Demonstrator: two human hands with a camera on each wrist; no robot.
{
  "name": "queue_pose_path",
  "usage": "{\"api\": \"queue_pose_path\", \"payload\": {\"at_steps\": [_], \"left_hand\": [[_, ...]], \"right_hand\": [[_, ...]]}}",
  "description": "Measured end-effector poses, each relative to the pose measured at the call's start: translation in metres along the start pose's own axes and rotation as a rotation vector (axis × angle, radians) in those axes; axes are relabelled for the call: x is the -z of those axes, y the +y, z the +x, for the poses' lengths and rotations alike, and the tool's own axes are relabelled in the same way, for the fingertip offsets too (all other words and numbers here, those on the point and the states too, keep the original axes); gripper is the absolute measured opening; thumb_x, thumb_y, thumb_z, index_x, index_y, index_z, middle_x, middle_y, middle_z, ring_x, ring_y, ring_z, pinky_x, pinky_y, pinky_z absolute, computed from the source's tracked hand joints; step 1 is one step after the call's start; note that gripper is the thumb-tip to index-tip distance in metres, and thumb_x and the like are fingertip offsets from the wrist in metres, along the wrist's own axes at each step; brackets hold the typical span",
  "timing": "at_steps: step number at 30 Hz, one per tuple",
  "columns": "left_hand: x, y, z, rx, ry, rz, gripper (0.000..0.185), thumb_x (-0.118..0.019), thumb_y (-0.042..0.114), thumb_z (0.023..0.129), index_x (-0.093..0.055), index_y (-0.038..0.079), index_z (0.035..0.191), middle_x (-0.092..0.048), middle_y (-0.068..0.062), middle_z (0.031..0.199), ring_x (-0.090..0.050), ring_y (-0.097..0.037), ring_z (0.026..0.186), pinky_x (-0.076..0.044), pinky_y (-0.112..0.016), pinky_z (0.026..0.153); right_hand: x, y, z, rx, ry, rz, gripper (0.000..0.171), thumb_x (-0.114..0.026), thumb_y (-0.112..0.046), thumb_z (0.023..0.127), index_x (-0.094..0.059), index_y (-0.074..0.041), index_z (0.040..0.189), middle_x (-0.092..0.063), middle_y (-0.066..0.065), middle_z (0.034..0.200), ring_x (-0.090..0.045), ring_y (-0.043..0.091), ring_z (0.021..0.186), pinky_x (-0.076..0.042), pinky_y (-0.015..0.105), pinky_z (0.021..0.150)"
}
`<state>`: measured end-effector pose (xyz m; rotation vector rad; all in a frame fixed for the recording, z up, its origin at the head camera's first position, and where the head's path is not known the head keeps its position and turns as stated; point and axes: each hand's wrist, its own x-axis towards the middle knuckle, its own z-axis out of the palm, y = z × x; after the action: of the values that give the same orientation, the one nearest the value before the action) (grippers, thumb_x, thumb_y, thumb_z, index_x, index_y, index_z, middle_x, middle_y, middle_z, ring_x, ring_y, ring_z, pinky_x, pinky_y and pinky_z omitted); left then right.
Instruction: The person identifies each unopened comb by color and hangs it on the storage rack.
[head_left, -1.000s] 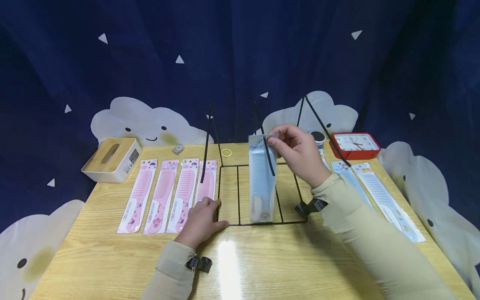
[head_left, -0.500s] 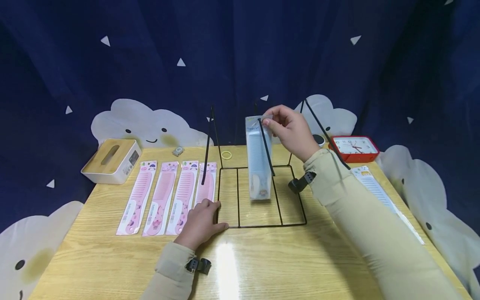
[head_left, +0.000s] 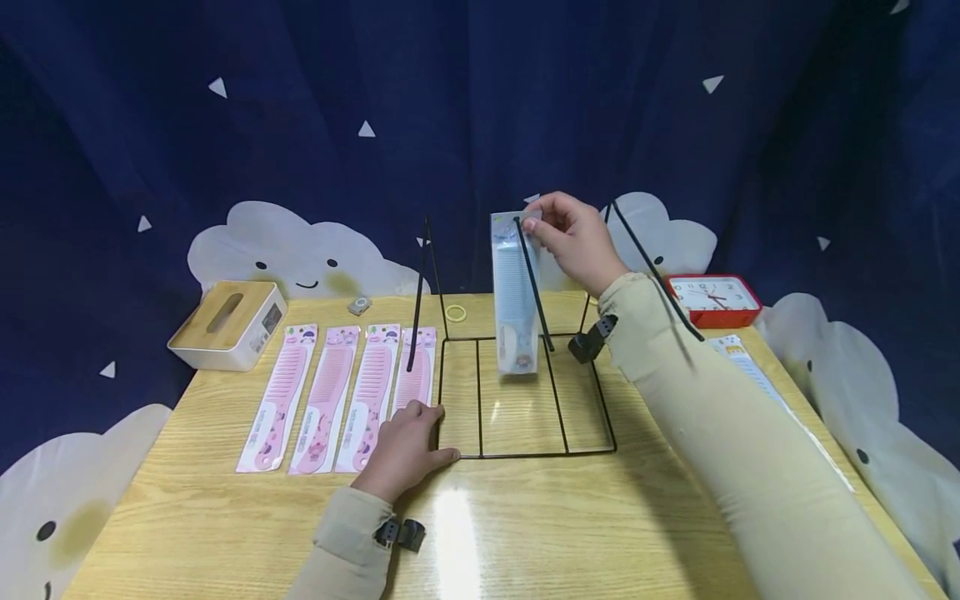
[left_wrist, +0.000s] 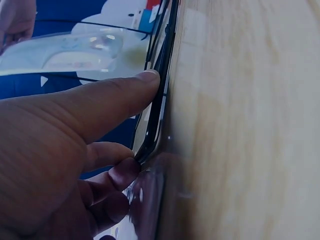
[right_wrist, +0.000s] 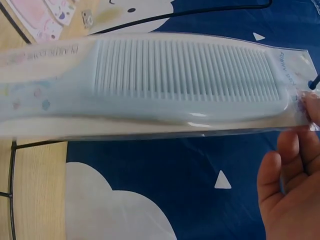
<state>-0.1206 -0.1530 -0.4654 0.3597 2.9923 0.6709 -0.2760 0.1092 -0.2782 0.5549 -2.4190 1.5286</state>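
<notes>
I am at the hanging step: my right hand (head_left: 573, 237) pinches the top edge of the packaged blue comb (head_left: 513, 292) and holds it upright at the tip of the middle peg (head_left: 532, 283) of the black wire display rack (head_left: 525, 392), so the comb hangs over the rack's base grid without touching the table. The package's top strip meets the peg's end; I cannot tell whether the hole is already on it. By my judgement, the next move calls for lining that hole up with the tip and sliding the package down the sloping peg.

My left hand (head_left: 405, 450) lies with fingers loosely curled at the rack's front left corner, thumb and fingertips pressing on the wire to steady it.

Left of the rack, four pink combs (head_left: 345, 396) lie in a row in their packets, with a wooden-topped tissue box (head_left: 227, 325) beyond them. Behind the rack sits a yellow rubber band (head_left: 454, 313); to its right, a red clock (head_left: 712, 300) and another blue comb packet (head_left: 750, 367). Nothing blocks the peg.
</notes>
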Motion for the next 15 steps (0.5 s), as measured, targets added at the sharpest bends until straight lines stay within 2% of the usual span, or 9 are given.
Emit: {"api": "queue_pose_path", "payload": {"at_steps": [8, 15], "left_hand": [[-0.001, 0.000, 0.000, 0.002, 0.002, -0.002, 0.077, -0.084, 0.043, 0.078, -0.059, -0.001, 0.136, -0.059, -0.013, 0.113, -0.057, -0.029, 0.098, -0.046, -0.047, 0.084], [-0.001, 0.001, 0.001, 0.022, -0.015, -0.011, 0.078, -0.084, 0.043, 0.079, -0.058, 0.000, 0.138, -0.058, -0.013, 0.115, -0.056, -0.028, 0.098, -0.046, -0.046, 0.085]], "right_hand": [[-0.002, 0.003, -0.002, -0.035, 0.007, 0.000, 0.023, -0.064, -0.028, 0.099, -0.066, -0.011, 0.115, -0.061, 0.004, 0.094, -0.054, 0.018, 0.084, -0.043, 0.029, 0.070], [0.002, 0.014, -0.009, -0.081, 0.032, 0.101, 0.027, -0.062, -0.031, 0.100, -0.064, -0.011, 0.118, -0.066, 0.003, 0.109, -0.058, 0.017, 0.094, -0.047, 0.028, 0.077]]}}
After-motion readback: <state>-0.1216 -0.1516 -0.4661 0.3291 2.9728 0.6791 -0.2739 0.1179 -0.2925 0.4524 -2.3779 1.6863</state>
